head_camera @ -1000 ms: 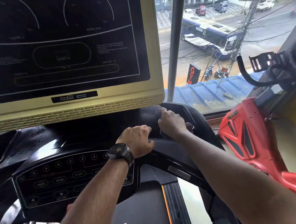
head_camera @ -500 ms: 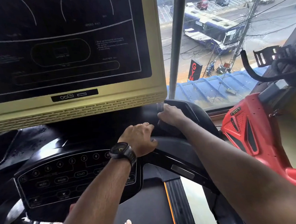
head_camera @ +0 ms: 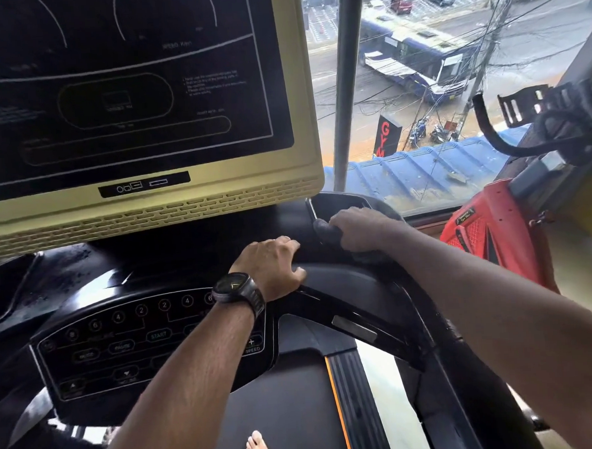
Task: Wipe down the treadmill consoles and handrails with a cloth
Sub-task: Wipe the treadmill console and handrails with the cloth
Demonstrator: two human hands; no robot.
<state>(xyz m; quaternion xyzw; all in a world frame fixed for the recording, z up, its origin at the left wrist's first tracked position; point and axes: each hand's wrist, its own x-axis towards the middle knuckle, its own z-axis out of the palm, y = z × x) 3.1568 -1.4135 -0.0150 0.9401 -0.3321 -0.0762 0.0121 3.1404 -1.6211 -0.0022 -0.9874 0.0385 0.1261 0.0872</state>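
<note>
While right hand (head_camera: 363,229) curls tight over the dark cloth (head_camera: 325,232), pressing it against the console tray rim (head_camera: 341,196), left hand (head_camera: 273,268) wraps the handrail (head_camera: 342,290) just beside the keypad (head_camera: 122,346). Cloth likely soft, light, bunchable; best held wadded under the palm.

Daylight is flooding in through the window (head_camera: 457,188) on the right, bleaching the street (head_camera: 535,40) outside. The console screen (head_camera: 126,96) is sitting dim and flat, while the glossy black trim (head_camera: 115,278) beneath is catching white glints. Wide-angle distortion is bowing the edges, and the corners are going soft.
</note>
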